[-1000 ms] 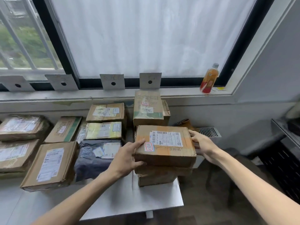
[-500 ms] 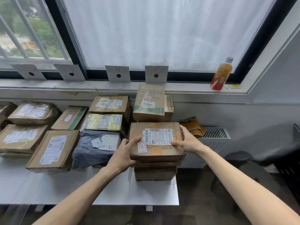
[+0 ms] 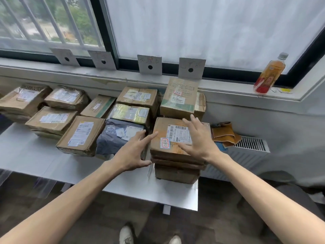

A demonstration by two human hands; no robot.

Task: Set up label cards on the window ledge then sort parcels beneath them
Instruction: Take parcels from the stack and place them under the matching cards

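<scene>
Now that you have let go of the top parcel [image 3: 177, 136], your left hand [image 3: 134, 152] and right hand [image 3: 198, 138] hover spread, fingers straight. It sits stacked under the rightmost card [image 3: 191, 68], so this one looks sorted.

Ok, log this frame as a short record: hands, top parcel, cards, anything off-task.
left hand: open, fingers spread beside the stack
right hand: open, over the top parcel
top parcel: brown box on the right-hand stack, red-edged sticker beside its shipping label
label cards: four on the window ledge, rightmost card above this stack
off-task: drink bottle on the ledge
</scene>
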